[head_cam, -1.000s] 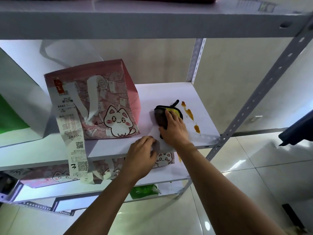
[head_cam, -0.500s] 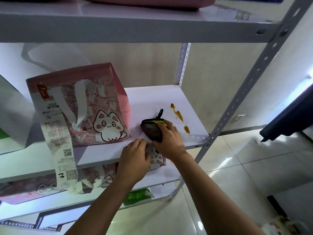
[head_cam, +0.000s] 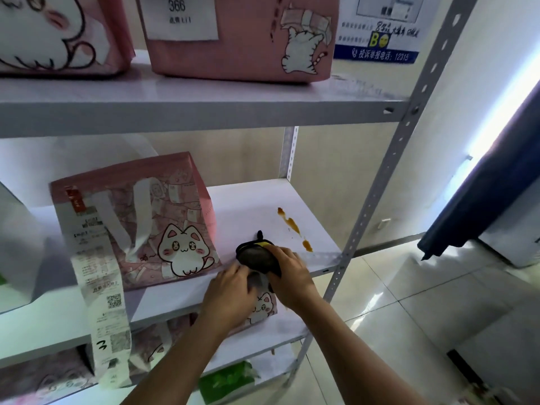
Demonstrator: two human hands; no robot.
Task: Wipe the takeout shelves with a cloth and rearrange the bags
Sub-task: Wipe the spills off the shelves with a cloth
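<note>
The right hand (head_cam: 292,276) is curled over a dark cloth (head_cam: 255,255) at the near edge of the middle shelf (head_cam: 257,200), pressing it down; the left hand (head_cam: 230,296) pinches the cloth's near corner just beside it. Three orange stains (head_cam: 292,225) lie to the right, near the shelf's right edge and the front post (head_cam: 377,200). Bare board stretches far behind the cloth. Left of the hands stands one pink cat bag (head_cam: 140,220) with a long receipt (head_cam: 102,293) hanging over the edge. Two pink bags (head_cam: 239,51) sit on the shelf above.
</note>
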